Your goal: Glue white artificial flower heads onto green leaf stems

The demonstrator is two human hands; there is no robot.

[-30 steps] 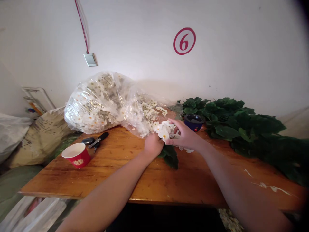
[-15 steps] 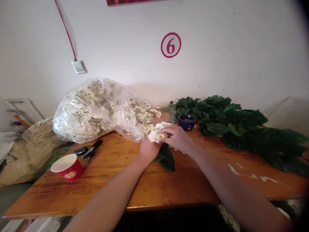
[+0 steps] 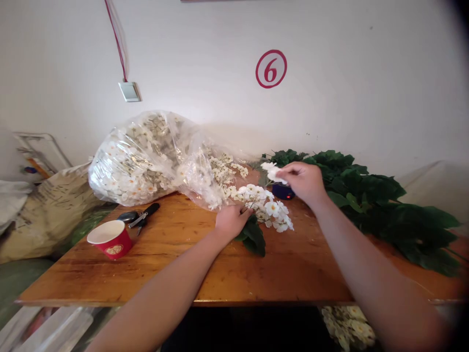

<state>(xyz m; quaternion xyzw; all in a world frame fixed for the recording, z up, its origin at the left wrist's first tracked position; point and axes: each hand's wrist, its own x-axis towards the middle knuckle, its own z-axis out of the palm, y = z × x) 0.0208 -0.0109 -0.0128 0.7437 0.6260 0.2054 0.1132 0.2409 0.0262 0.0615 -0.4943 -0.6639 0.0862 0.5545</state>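
Observation:
My left hand (image 3: 233,221) is closed on a green leaf sprig (image 3: 253,238), whose leaves hang below the fingers over the table. Just beyond it lies a cluster of white artificial flowers (image 3: 273,209) with yellow centres; whether the sprig joins them is hidden. My right hand (image 3: 302,180) pinches a white artificial flower sprig (image 3: 274,172) between thumb and fingers. It holds this sprig over a small dark blue pot (image 3: 283,191) with a red light, covering most of the pot's top.
A clear plastic bag (image 3: 146,156) full of white flowers lies at the back left. Green leaf bunches (image 3: 370,190) pile up at the right. A red paper cup (image 3: 112,239) and keys (image 3: 141,217) stand on the wooden table (image 3: 176,274), left of my arm.
My right hand has moved away from the left, rightward and up to the blue pot, with the white flower sprig in it. The left hand keeps its hold. The view has shifted slightly.

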